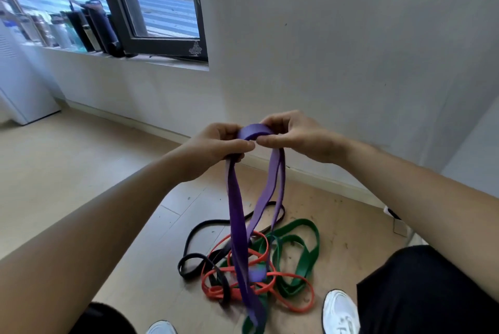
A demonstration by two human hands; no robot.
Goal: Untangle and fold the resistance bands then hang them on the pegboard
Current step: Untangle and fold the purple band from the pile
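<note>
From my remote seat I see both hands raised in front of the wall (351,36), meeting at the top of the purple band (237,212). The left hand (218,144) grips the band with its fingers (229,131) curled round it and the thumb laid across the front. The right hand (294,136) pinches the same band between thumb and curled fingers. The two thumb tips sit just beside each other, and a short arch of purple shows between the hands.

From the left hand a wide strand hangs down. From the right hand two narrower strands drop side by side. All of them run down into the heap on the floor (81,171), where the purple band's lower part lies across the others.

In that heap, the black band (199,228) loops out to the left. The red band (297,304) coils through the middle and out to the lower right. The green band (310,247) lies on the right side. The three cross over one another; I cannot tell which passes under which.

A white shoe (340,312) stands just beside the red band at lower right, and the tip of another shoe (162,328) shows at the bottom edge. To the upper left, a dark-framed window (162,9) has a row of bottles (81,28) on its sill.
</note>
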